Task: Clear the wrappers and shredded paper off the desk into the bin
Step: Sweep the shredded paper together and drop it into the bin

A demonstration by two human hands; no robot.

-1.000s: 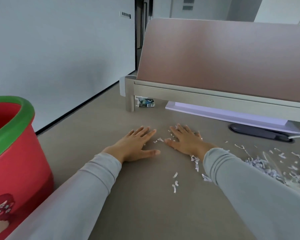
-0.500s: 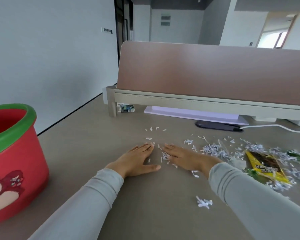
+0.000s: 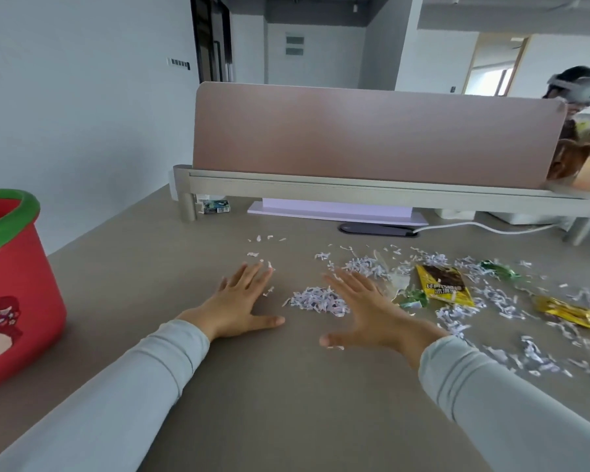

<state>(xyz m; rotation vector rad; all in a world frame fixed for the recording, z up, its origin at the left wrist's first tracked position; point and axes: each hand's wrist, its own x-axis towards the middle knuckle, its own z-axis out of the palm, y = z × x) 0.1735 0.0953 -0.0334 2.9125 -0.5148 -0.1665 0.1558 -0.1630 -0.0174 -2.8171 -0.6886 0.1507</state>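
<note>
On desk (image 3: 286, 386), yellow wrapper (image 3: 444, 284), writing unreadable

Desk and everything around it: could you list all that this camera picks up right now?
bin: one, red with green rim, left edge of the desk
desk: one, grey-brown, fills the foreground
shredded paper: many white strips, a small heap between the hands, more scattered to the right
yellow wrapper: one, yellow and brown, flat, right of the right hand
gold wrapper: one, crumpled, far right
green wrappers: two, crumpled, one beside the yellow wrapper, one farther back
divider panel: one, dusty pink, back of the desk
small box: one, under the divider rail
white cable: one, at the back
other person: one, behind the divider, wearing a headset
left hand: flat, open, on the desk
right hand: open, fingers spread, beside the paper heap
</note>
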